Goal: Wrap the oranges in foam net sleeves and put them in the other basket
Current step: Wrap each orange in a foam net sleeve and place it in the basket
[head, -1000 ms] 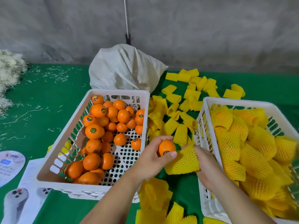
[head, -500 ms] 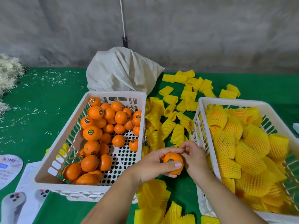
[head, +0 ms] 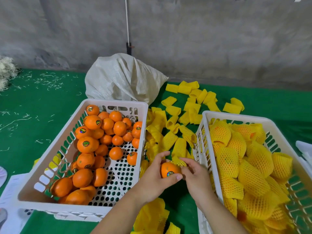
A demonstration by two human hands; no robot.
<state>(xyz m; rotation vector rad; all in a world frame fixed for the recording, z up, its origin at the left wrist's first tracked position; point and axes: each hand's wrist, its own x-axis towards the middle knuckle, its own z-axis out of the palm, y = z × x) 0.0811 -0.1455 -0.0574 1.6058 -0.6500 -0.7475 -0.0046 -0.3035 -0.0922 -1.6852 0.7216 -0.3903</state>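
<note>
Between the baskets, left hand (head: 156, 176) grips the orange (head: 169, 169); right hand (head: 194, 174) pinches a sleeve (head: 179, 160) — stretch it wide first.

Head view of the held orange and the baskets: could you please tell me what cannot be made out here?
- Held orange: its far side is hidden by the left hand and right hand.
- Foam sleeve at the right fingertips: too crumpled to tell whether it is on the fruit.
- Right basket: cut off by the right and bottom edges.
- Sticker print: too small to read.
</note>
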